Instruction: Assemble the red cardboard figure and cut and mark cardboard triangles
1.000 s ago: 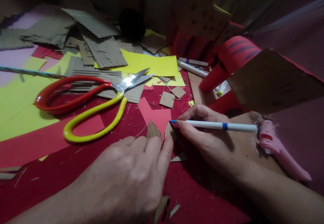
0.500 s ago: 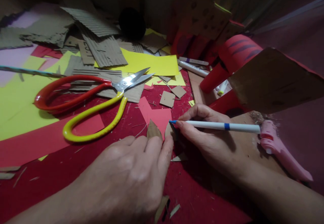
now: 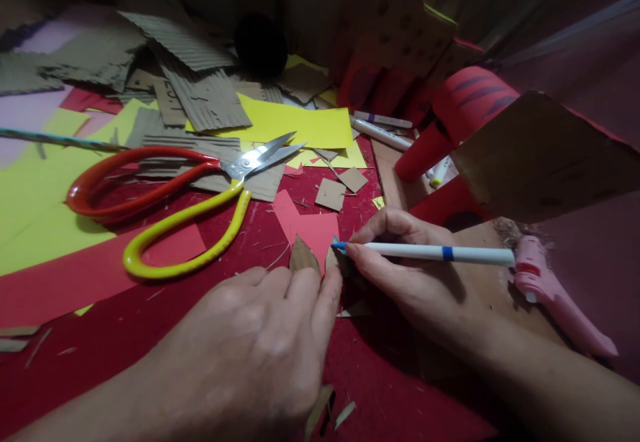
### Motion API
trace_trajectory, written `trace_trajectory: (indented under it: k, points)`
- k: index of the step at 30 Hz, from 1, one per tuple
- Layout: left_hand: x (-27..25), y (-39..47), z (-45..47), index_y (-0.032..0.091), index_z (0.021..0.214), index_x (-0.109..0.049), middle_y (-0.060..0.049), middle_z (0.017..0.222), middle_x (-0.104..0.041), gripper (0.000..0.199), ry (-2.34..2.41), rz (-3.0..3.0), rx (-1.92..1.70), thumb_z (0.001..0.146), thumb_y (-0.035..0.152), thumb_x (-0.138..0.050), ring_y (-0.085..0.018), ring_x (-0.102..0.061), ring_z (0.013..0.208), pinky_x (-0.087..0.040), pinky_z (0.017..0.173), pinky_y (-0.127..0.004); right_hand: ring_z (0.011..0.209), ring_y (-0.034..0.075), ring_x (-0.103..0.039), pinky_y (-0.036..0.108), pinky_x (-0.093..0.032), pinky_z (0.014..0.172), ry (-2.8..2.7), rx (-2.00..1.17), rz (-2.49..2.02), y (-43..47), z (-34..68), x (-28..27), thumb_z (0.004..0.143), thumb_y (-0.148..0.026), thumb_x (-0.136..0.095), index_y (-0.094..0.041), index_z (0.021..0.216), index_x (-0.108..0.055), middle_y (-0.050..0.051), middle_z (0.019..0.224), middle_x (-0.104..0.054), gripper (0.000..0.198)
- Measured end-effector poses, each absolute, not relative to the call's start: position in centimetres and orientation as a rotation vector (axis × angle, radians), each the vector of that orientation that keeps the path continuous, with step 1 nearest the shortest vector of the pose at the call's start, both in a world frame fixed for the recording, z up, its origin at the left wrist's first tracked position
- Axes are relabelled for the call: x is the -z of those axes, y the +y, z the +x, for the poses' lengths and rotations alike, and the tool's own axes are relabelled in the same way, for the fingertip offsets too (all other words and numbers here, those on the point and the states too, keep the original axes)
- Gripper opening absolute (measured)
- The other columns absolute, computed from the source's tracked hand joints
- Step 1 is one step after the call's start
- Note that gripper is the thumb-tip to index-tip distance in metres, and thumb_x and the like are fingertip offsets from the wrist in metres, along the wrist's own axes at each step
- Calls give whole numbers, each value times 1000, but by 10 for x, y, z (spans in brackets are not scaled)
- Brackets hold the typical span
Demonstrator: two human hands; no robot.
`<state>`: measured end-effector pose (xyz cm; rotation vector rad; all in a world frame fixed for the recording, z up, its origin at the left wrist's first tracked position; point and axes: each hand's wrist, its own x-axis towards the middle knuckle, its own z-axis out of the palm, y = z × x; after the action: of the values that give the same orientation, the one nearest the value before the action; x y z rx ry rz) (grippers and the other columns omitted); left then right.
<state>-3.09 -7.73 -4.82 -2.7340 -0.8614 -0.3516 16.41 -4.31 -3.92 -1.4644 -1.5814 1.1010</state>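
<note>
The left hand point(image 3: 250, 355) presses a small pointed cardboard piece point(image 3: 304, 257) flat on the red counter point(image 3: 125, 335), fingers together on its lower edge, while the right hand point(image 3: 400, 269) pinches one white marker point(image 3: 430, 251) with its blue tip at the piece's right edge. To mark it well, the person would likely do best to keep the piece pinned and draw the tip slowly. One pair of scissors point(image 3: 165, 209), two more markers point(image 3: 383, 129) and one pink glue gun point(image 3: 555, 295) lie nearby.
</note>
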Motion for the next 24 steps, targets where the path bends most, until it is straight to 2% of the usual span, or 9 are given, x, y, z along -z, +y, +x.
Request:
trace_trajectory:
  k: [6, 14, 24]
  points:
    - [48, -78, -31, -5, 126, -60, -20, 87, -73, 46, -854, -2732, 344, 90, 19, -44, -32, -70, 69, -60, 56, -43, 50, 12, -65, 18, -48, 43, -1512, -1158, -1476, -43, 162, 36, 84, -22, -71, -21, 75, -62, -2, 61, -68, 13]
    - [48, -78, -31, -5, 127, -59, -23, 90, -73, 46, -868, -2747, 324, 89, 18, -44, -33, -69, 70, -58, 55, -44, 51, 13, -66, 20, -50, 44, -1470, -1220, -1472, -43, 163, 37, 86, -25, -71, -21, 78, -62, -2, 63, -69, 12]
    - [50, -78, -32, -7, 125, -57, -25, 92, -72, 47, -835, -2746, 341, 89, 19, -45, -35, -71, 74, -58, 56, -44, 58, 15, -67, 22, -51, 50, -1567, -1146, -1458, -44, 165, 40, 84, -26, -74, -21, 78, -65, -1, 66, -71, 12]
